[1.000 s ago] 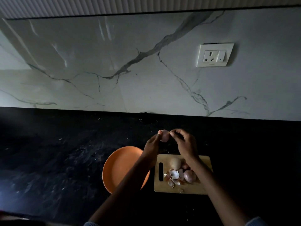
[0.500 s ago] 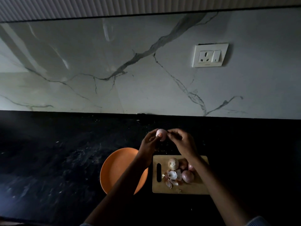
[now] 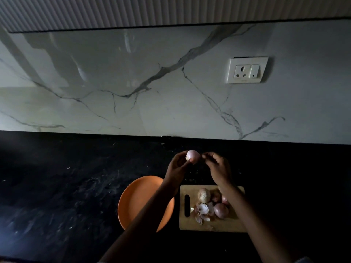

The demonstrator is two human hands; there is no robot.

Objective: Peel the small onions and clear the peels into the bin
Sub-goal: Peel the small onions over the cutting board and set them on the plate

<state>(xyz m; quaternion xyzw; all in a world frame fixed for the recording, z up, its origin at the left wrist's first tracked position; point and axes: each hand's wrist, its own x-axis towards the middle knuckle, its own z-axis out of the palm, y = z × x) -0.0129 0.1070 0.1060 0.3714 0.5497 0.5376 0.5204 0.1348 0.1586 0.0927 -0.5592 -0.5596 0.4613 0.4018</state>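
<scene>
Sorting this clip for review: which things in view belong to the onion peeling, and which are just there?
Job: onion in left hand; right hand; onions on board; peels; cutting board.
Just there: orange plate; wall socket.

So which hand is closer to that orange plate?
The left. The left hand holds an onion above the far rim of the orange plate; the right hand is beyond the cutting board, farther right.
</scene>
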